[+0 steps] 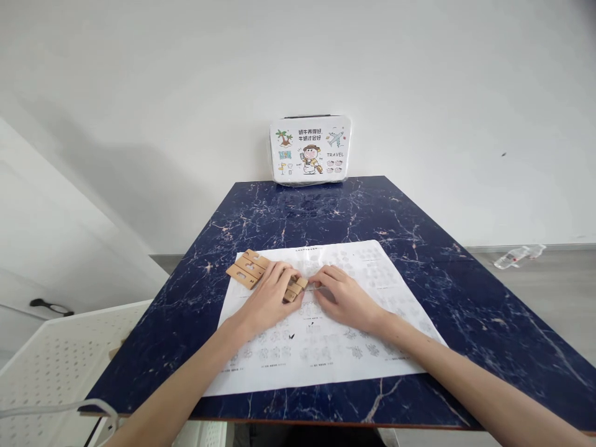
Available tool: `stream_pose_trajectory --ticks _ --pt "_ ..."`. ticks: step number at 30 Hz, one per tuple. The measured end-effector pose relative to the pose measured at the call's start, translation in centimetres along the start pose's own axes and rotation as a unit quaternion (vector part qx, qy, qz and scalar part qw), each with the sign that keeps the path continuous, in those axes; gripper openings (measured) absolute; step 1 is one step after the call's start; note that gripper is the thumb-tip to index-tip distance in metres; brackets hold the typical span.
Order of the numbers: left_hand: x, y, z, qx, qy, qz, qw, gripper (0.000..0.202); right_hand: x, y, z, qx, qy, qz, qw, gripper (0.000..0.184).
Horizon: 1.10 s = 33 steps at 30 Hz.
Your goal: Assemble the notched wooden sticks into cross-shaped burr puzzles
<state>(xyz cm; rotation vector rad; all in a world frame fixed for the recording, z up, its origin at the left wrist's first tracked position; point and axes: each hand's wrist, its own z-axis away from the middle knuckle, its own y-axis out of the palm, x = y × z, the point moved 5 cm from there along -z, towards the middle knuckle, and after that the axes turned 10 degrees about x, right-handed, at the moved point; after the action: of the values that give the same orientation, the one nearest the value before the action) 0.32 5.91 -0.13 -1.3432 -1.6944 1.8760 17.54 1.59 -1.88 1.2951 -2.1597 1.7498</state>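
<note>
My left hand is closed around a small wooden block puzzle, whose crossed pieces show between thumb and fingers. Just right of it, my right hand has its fingers curled, the tips close to the puzzle's right end. Whether those fingertips hold a small part is too small to make out. Flat wooden plates with cut-out slots and numbers lie beside my left hand, at the upper left of a printed sheet. Rows of small diagrams cover this white sheet under both hands.
The sheet lies on a dark blue marble-patterned table. A white case with cartoon prints stands at its back edge, against the wall. A white perforated basket and a white cable are at the left. Clear plastic packaging lies at right.
</note>
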Motion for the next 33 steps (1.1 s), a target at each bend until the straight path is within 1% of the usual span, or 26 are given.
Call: stream_pose_trajectory --ticks 2,5,6,10,12,18,20,23,25,28,31,33 --pt "0.5 -0.5 -0.1 -0.035 -0.011 0.008 0.999 0.021 -0.1 0.0 0.0 0.002 0.004 -0.003 1.000 0.026" --pt "1.6 -1.5 -0.1 -0.107 -0.041 0.012 0.993 0.013 0.0 0.0 0.0 0.008 0.004 0.000 1.000 0.024" --pt "2.0 -1.7 -0.1 -0.114 -0.049 0.010 0.992 0.012 0.0 0.0 0.0 0.010 0.004 0.003 1.000 0.024" --pt "2.6 -1.4 -0.4 -0.073 -0.043 -0.026 0.996 0.015 -0.1 0.1 0.0 0.012 0.005 0.008 1.000 0.024" --pt "2.6 -1.3 -0.4 -0.070 -0.034 -0.043 0.996 0.016 -0.1 0.1 0.0 0.013 0.005 0.008 1.000 0.024" --pt "2.0 -1.7 -0.1 -0.091 0.002 -0.042 0.995 0.017 0.1 0.0 0.1 0.015 0.006 0.007 1.000 0.026" --pt "1.7 -2.1 0.0 -0.112 0.016 -0.047 0.993 0.015 0.1 -0.1 0.1 0.014 0.005 0.008 1.000 0.026" --pt "1.5 -3.0 0.3 -0.161 0.028 -0.076 0.984 0.010 0.2 -0.1 0.0 0.014 0.007 0.008 1.000 0.025" --pt "2.0 -3.8 0.5 -0.200 0.011 -0.111 0.973 0.006 0.2 -0.1 0.0 0.015 0.008 0.006 1.000 0.024" --pt "3.6 -4.8 0.8 -0.244 -0.052 -0.157 0.956 0.004 0.2 -0.1 0.0 0.017 0.008 0.004 1.000 0.023" --pt "5.3 -5.1 0.9 -0.249 -0.094 -0.190 0.945 0.008 0.1 0.0 0.1 0.018 0.007 0.004 1.000 0.022" --pt "5.6 -5.1 0.8 -0.234 -0.102 -0.224 0.941 0.011 0.2 -0.1 0.1 0.017 0.005 0.006 1.000 0.022"
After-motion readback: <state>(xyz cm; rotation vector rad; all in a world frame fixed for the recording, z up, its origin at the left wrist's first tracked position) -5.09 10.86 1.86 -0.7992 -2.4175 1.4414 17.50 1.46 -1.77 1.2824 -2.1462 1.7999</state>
